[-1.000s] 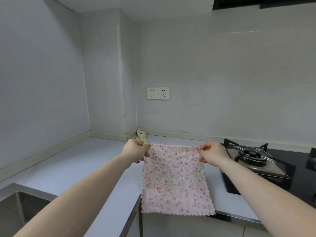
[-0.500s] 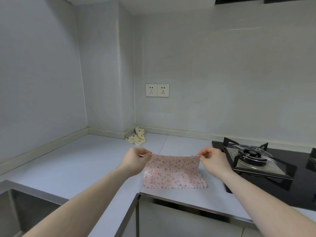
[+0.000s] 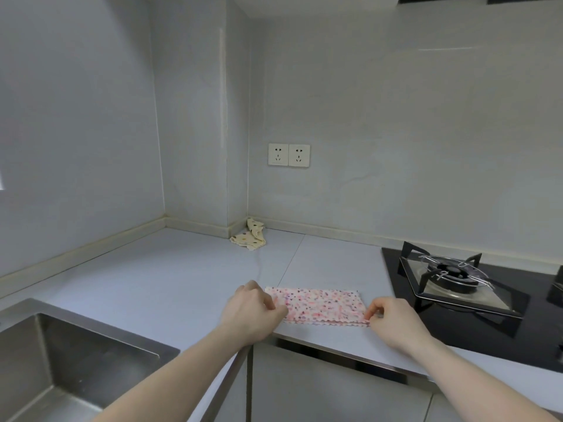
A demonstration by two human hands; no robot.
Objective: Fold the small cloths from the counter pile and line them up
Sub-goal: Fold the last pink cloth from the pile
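So the pink speckled cloth (image 3: 320, 306) is lying flat on the counter (image 3: 170, 287), folded over into a long strip right near the front edge, just left of the gas hob (image 3: 457, 287). Left hand (image 3: 253, 312) is at the cloth's left end with the fingers (image 3: 275, 303) curled and pinching the near corner. Right hand (image 3: 393, 321) is doing the same at the right end, fingertips nipped onto the near corner where the zigzag edges meet. Way back in the corner by the wall there's a crumpled cream cloth with dots (image 3: 249, 239), well apart from the pink one. Steel sink (image 3: 61, 360) sits off to the left, and a double wall socket (image 3: 288, 155) is up on the wall.
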